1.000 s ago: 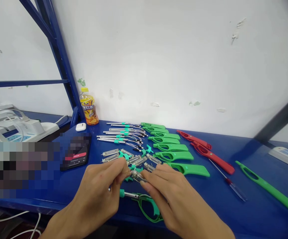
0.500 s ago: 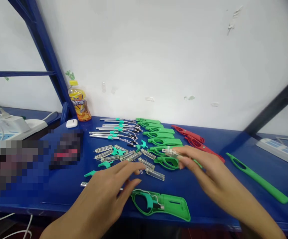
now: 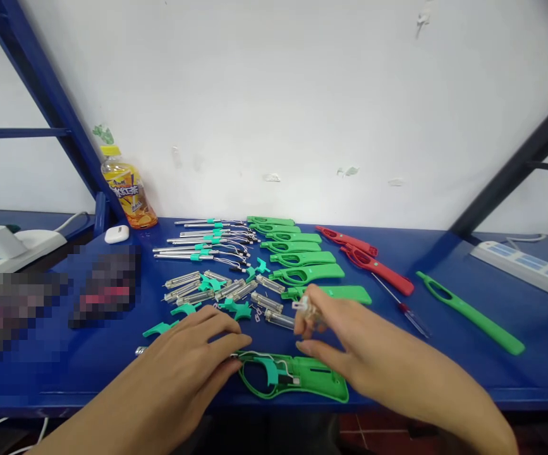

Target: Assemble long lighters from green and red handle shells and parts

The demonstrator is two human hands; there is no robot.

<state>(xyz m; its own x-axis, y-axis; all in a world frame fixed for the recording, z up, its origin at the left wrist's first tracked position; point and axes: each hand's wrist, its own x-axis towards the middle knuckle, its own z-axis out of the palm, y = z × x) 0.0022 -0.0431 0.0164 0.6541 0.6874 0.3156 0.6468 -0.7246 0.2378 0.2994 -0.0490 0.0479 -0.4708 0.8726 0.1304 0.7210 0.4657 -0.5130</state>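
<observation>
In front of me lies an open green lighter casing half with a teal trigger, white wires and a small black part in it. My left hand is closed at its narrow left end, where the fingers cover the join with the metal tube. Above the casing, my right hand pinches a clear lighter fuel tank, its pale valve end pointing left. Partly behind those fingers, another clear tank rests on the table. Several more tanks and loose teal triggers lie beyond my left hand.
Metal tubes with wires lie at the back, beside a row of green casings. Red casings, a screwdriver and a green casing lie right. A drink bottle, white case and power strip stand around.
My right hand has moved left and closer to the open casing with the fuel tank. The left hand has come down onto the casing's narrow end. The view has shifted slightly right.
</observation>
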